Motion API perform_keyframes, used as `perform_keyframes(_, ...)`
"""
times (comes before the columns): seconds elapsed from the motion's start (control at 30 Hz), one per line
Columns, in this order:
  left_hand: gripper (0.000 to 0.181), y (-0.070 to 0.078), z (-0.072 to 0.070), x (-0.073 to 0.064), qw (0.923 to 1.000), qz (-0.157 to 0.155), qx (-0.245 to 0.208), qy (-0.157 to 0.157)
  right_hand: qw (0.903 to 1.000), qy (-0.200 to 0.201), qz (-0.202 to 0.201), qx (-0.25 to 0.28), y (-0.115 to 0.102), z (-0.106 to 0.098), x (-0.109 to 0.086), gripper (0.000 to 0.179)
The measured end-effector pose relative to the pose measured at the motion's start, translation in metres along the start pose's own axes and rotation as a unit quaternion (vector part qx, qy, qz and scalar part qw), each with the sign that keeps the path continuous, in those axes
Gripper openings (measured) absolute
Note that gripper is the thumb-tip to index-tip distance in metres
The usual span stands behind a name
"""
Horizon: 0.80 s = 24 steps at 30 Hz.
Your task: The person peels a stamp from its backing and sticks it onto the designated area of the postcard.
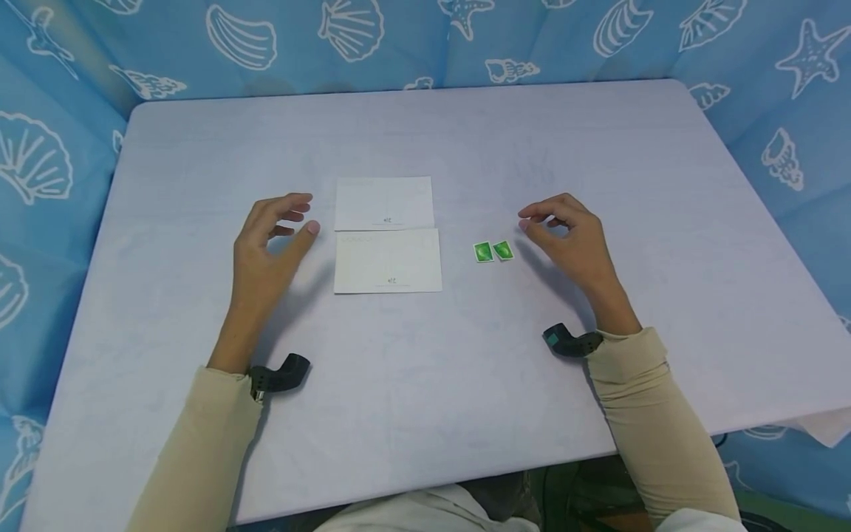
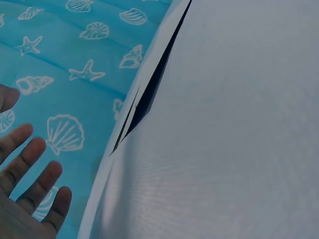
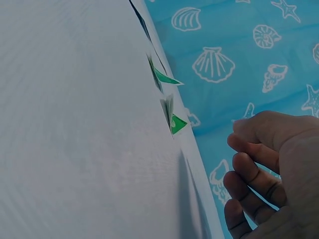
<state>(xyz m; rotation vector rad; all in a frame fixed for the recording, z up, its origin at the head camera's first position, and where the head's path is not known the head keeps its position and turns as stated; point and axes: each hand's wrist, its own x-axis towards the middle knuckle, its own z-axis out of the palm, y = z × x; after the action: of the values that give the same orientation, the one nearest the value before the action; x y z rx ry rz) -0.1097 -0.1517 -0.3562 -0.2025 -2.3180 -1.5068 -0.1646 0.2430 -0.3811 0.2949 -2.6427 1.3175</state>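
Note:
Two white, envelope-like paper rectangles lie flat in the head view, the far one (image 1: pixel 383 201) directly behind the near one (image 1: pixel 388 258); each has a small printed mark near its lower edge. To their right are two small green stamps with white borders, a left one (image 1: pixel 483 252) and a right one (image 1: pixel 503 250), side by side; their edges curl up in the right wrist view. My left hand (image 1: pixel 269 240) hovers left of the papers, fingers loosely bent and holding nothing. Over the table just right of the stamps, my right hand (image 1: pixel 565 235) hangs with relaxed fingers, also holding nothing.
A white cloth covers the table (image 1: pixel 465 384). Blue curtains (image 1: pixel 412 44) printed with shells and starfish stand around its back and sides. Each wrist wears a black camera mount, one on the left (image 1: pixel 282 374) and one on the right (image 1: pixel 572 342).

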Motion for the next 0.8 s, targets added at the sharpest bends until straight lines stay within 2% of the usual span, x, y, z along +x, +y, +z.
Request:
perform_keyframes(0.17, 0.038, -0.022, 0.003, 0.005, 0.9999, 0.015, 0.006, -0.005, 1.0, -0.005, -0.004, -0.004, 0.002, 0.003, 0.001, 0.015)
perform_keyframes(0.3, 0.037, -0.029, 0.002, 0.004, 0.9998, 0.015, 0.011, -0.008, 0.9999, -0.012, -0.007, 0.0, 0.001, 0.004, -0.001, 0.014)
perform_keyframes(0.63, 0.035, -0.024, 0.002, 0.003, 0.9998, 0.018, 0.005, -0.009, 0.9986, -0.026, -0.043, 0.014, -0.002, 0.007, -0.004, 0.011)
perform_keyframes(0.8, 0.034, -0.012, 0.003, 0.0, 0.9998, 0.015, 0.005, -0.009, 0.9982, -0.026, -0.054, 0.008, 0.002, 0.01, -0.004, 0.009)
